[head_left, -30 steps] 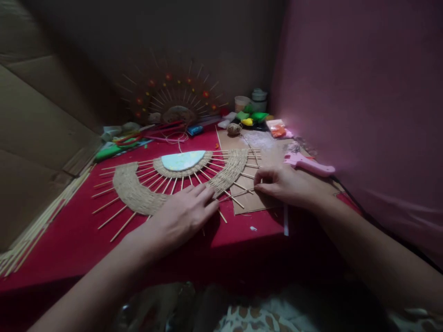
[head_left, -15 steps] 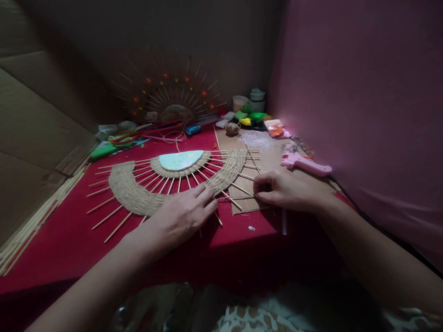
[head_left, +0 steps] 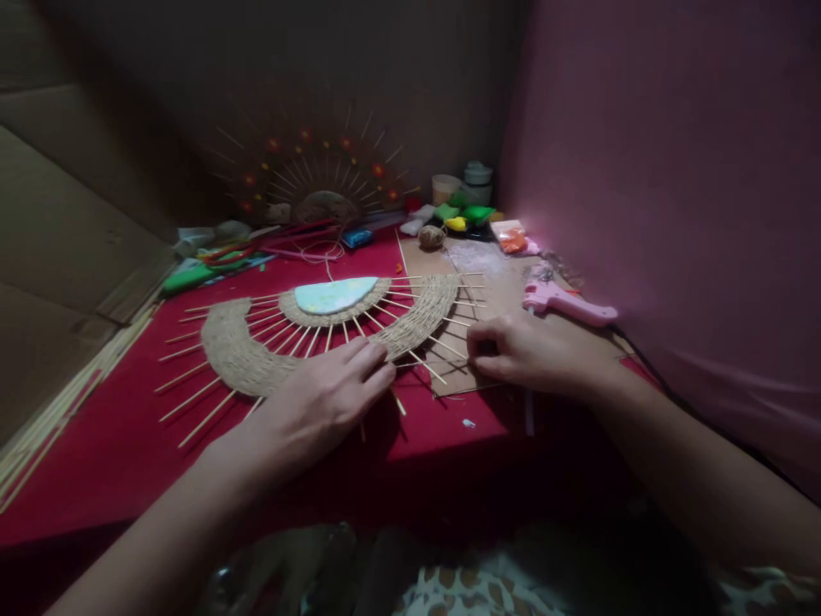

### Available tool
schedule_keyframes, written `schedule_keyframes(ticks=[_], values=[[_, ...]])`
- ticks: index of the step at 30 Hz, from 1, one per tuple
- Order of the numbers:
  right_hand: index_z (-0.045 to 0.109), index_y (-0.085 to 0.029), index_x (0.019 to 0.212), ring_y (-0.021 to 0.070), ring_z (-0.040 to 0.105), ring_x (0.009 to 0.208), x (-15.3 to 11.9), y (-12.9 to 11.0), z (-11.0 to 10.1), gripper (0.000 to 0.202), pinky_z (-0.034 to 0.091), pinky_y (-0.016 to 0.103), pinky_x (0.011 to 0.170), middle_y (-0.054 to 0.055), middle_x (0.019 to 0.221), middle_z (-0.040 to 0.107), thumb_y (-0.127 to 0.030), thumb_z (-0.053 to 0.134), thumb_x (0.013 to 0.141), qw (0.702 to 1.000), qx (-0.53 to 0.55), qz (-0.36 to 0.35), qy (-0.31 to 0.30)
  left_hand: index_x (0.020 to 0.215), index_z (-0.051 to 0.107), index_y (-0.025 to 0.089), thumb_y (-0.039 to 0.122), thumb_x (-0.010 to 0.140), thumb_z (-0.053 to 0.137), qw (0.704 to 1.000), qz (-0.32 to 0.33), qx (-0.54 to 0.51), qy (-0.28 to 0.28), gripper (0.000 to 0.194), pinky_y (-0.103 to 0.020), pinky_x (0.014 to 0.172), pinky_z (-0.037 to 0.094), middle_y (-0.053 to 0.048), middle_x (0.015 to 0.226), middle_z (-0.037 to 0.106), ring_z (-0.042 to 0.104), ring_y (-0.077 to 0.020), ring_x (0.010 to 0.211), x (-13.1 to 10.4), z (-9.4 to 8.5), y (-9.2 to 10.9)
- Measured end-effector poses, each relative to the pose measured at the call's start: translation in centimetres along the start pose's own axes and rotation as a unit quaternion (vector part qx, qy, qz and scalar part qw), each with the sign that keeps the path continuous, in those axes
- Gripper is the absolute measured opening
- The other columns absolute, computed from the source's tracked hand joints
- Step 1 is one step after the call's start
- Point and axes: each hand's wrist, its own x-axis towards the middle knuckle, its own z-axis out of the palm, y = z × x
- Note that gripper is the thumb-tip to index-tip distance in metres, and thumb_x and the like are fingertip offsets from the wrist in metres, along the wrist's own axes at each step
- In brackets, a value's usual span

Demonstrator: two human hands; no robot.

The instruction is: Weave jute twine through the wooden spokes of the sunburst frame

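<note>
Left hand (head_left: 324, 389) part-hiding woven fan (head_left: 247, 355), right hand (head_left: 522, 346) pinching faint cord (head_left: 410, 365)

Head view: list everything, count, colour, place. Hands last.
woven piece: 1, tan, table centre
half-disc: 1, pale blue, on woven piece
sticks: many, pale, woven piece and left edge
decorated fan: 1, dark, orange-spotted, back
cloth: 1, red, table
tools: several, green, orange, pink, back left
packets: several, mixed, back
cup: 1, pale, back
jar: 1, whitish, beside cup
cardboard: 1 sheet, brown, table right
twine ball: 1, brown, on cardboard
glue gun: 1, pink, right
strand: 1, brownish, table right
curtain: 1, pink, right
panel: 1, brown, left
lap cloth: 1, patterned, bottom
left hand: 1, on woven piece
right hand: 1, pinching strand
</note>
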Motion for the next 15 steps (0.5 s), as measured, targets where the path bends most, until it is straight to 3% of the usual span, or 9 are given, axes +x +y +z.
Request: schedule_keyframes(ticks=[5,9,11,15], values=[[0.064,-0.017,0.078,0.0117,0.052,0.062,0.6,0.2,0.8,0.016,0.029,0.025,0.055,0.003,0.073,0.065,-0.013,0.049,0.08,0.992,-0.063,-0.019,0.109,0.095,0.06,0.01,0.005,0.089,0.035,1.0,0.003,-0.011,-0.007,0.026,-0.03,0.063,0.044,-0.012,0.096,0.057,0.05,-0.0197,0.08,-0.5,0.1,0.1],[0.066,-0.018,0.08,0.014,0.05,0.061,2.5,0.5,1.5,0.021,0.026,0.028,0.055,0.005,0.072,0.065,-0.018,0.045,0.085,0.965,-0.171,-0.039,0.194,0.093,0.061,0.01,0.007,0.09,0.036,1.0,0.002,-0.026,-0.01,0.025,-0.029,0.061,0.043,-0.012,0.094,0.057,0.049,-0.0191,0.077,-0.7,-0.1,0.3],[0.067,-0.019,0.079,0.0151,0.052,0.065,3.6,0.8,1.7,0.02,0.027,0.028,0.056,0.006,0.074,0.066,-0.019,0.047,0.084,0.965,-0.167,-0.045,0.198,0.091,0.061,0.01,0.008,0.09,0.036,0.999,-0.003,-0.034,-0.009,0.025,-0.029,0.06,0.042,-0.012,0.093,0.057,0.049,-0.0184,0.075,-0.8,-0.2,0.3],[0.067,-0.019,0.077,0.0147,0.052,0.065,5.1,1.0,1.5,0.013,0.031,0.028,0.058,0.005,0.073,0.065,-0.022,0.054,0.08,0.984,-0.088,-0.054,0.144,0.087,0.062,0.012,0.005,0.088,0.035,0.999,-0.016,-0.042,-0.013,0.028,-0.029,0.06,0.042,-0.012,0.091,0.057,0.049,-0.018,0.074,-1.1,-0.4,0.4]])
